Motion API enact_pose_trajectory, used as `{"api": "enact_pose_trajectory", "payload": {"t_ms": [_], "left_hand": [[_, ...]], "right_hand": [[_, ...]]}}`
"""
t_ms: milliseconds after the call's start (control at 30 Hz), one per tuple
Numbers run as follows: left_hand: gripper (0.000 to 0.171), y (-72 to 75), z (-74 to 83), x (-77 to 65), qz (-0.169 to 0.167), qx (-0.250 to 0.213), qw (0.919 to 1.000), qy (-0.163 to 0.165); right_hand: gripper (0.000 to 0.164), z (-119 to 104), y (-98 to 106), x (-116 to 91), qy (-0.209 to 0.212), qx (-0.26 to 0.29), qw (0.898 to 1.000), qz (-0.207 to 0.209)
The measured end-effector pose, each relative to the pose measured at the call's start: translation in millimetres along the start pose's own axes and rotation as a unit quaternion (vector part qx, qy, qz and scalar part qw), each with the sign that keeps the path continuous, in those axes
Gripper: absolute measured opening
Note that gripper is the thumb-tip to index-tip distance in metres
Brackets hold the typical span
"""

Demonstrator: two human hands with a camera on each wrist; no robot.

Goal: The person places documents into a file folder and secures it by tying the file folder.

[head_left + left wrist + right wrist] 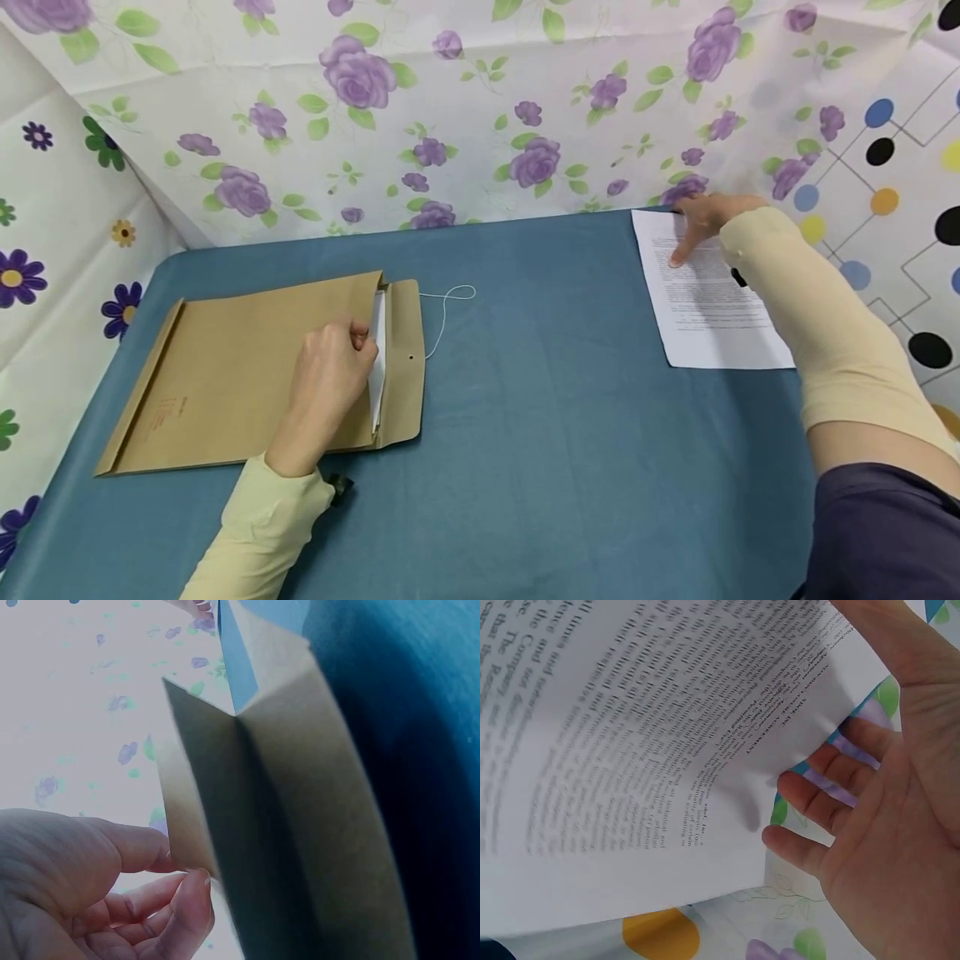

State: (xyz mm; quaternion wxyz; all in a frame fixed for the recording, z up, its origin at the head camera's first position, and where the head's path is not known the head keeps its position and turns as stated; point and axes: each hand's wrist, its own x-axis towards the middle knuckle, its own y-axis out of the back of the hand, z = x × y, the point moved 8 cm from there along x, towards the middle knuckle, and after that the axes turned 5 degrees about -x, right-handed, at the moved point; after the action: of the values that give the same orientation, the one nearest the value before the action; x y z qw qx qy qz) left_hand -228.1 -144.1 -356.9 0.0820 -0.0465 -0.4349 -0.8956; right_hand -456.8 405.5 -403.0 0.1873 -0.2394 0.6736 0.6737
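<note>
A brown kraft paper envelope point(247, 375) lies on the left of the table, its flap point(405, 367) folded out to the right. White paper point(377, 358) shows inside its mouth. My left hand point(330, 367) pinches the upper panel of that mouth between thumb and fingers, and the left wrist view shows the panel point(187, 817) raised from the other side. At the far right, my right hand point(708, 221) reaches over a printed sheet point(705, 308). The thumb lies across the print, and spread fingertips point(795, 787) touch the sheet's far edge in the right wrist view.
A blue cloth point(540, 417) covers the table. White string point(446, 308) trails from the envelope's flap. Floral sheeting point(480, 125) rises along the back edge, with dotted sheeting point(877, 200) on the right and more flowered sheeting point(67, 250) on the left.
</note>
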Motion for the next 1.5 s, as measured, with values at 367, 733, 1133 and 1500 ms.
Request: {"api": "enact_pose_trajectory", "payload": {"t_ms": [367,733,1133,1500], "left_hand": [[0.016,3.3,2.4,1.2,0.003,-0.001,1.0000,-0.007],[0.016,2.4,3.3,5.0,-0.003,0.005,1.0000,-0.007],[0.016,2.6,4.6,5.6,-0.006,0.003,1.0000,-0.006],[0.015,-3.7,0.6,3.2,-0.012,0.003,0.9999,-0.011]], "right_hand": [[0.147,2,8,-11,-0.008,-0.010,0.999,0.040],[0.108,1,11,-16,0.026,-0.029,0.996,0.084],[0.015,-38,23,-43,0.203,-0.056,0.959,0.188],[0.016,-46,10,-62,0.194,0.187,0.956,0.118]]}}
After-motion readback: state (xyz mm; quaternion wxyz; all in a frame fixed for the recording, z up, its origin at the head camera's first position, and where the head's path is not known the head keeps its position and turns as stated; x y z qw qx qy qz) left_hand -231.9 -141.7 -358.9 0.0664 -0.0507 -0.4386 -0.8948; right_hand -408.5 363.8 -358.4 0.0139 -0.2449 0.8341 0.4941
